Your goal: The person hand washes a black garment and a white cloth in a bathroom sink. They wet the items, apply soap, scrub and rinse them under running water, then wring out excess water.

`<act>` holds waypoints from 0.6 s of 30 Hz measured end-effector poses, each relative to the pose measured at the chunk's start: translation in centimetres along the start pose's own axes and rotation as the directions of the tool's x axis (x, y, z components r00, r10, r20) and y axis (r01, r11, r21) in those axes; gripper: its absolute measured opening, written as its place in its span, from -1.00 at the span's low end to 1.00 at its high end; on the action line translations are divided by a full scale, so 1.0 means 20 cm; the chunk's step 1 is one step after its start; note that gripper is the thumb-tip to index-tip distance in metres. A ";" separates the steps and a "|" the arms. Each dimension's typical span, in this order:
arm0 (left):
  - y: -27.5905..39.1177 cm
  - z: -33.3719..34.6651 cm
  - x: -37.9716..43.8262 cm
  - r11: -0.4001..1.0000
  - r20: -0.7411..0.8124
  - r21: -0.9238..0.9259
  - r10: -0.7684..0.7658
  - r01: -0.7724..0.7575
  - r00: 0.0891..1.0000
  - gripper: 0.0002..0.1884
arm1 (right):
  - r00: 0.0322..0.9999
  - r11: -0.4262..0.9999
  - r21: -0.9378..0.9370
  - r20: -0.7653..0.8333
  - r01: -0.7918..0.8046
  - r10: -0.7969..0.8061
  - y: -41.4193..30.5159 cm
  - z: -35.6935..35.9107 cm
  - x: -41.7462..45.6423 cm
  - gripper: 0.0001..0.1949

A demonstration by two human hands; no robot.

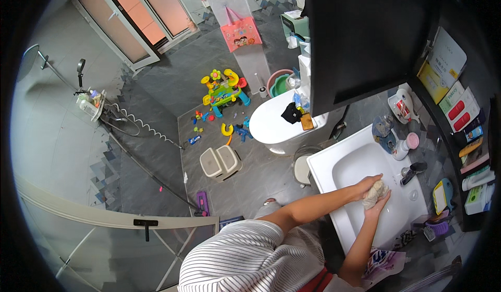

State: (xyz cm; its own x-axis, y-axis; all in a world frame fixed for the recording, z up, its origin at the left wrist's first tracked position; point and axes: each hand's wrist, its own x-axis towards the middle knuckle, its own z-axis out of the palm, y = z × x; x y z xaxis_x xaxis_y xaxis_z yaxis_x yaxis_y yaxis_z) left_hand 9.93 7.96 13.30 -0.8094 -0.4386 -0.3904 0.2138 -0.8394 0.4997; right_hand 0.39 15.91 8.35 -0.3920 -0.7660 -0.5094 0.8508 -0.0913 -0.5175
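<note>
Above the white washbasin (348,162), both hands press a crumpled, cream-coloured cloth (375,195) between them. My left hand (367,186) comes from the upper side of the picture and lies against the cloth's near and upper edge. From below, my right hand (379,206) cups the cloth, its fingers partly hidden. A dark faucet (411,173) stands just beyond the hands at the basin's back rim. Beside it are a white bottle with a pink cap (405,146) and a clear container (382,126).
Left of the basin stands a white toilet (270,123) with a black cloth on its lid. An open dark cabinet door (364,37) hangs above. A detergent pouch (385,266) lies by the right forearm. A step stool (221,162) and scattered toys (227,129) are on the floor.
</note>
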 end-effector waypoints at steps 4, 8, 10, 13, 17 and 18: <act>0.19 -0.31 -0.20 0.984 -0.026 0.128 0.131 -0.127 0.991 -0.79 | 0.973 0.969 0.153 0.155 -0.192 0.168 0.23 0.27 -0.26 -0.39; 0.45 -0.66 -0.61 0.924 -0.247 0.297 0.319 -0.242 0.915 -0.84 | 0.904 0.962 -0.088 0.329 -0.258 0.273 0.63 0.49 -0.24 -0.53; 0.58 -0.88 -0.93 0.918 -0.319 0.300 0.354 -0.260 0.879 -0.76 | 0.846 0.927 -0.280 0.402 -0.249 0.349 0.88 0.69 -0.24 -0.53; 0.64 -1.30 -1.43 0.926 -0.209 -0.195 0.282 -0.322 0.936 -0.54 | 0.746 0.849 -0.445 0.454 -0.284 0.488 1.34 1.06 -0.31 -0.63; 0.62 -1.72 -2.03 0.626 -0.252 -0.450 0.595 -0.637 0.763 -0.57 | 0.458 0.586 -0.794 0.465 -0.163 0.757 2.04 1.55 -0.55 -0.67; 0.62 -1.81 -2.18 0.549 -0.315 -0.438 0.648 -0.712 0.693 -0.59 | 0.410 0.477 -0.878 0.446 0.029 0.796 2.21 1.65 -0.58 -0.67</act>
State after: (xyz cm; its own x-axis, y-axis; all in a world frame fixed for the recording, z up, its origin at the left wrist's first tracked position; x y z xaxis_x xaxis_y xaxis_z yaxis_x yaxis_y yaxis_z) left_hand 67.73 4.98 8.53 -0.2504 -0.9492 -0.1908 0.9330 -0.2892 0.2141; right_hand 54.13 -0.17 14.11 0.6726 -0.6702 -0.3138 0.0872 0.4929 -0.8657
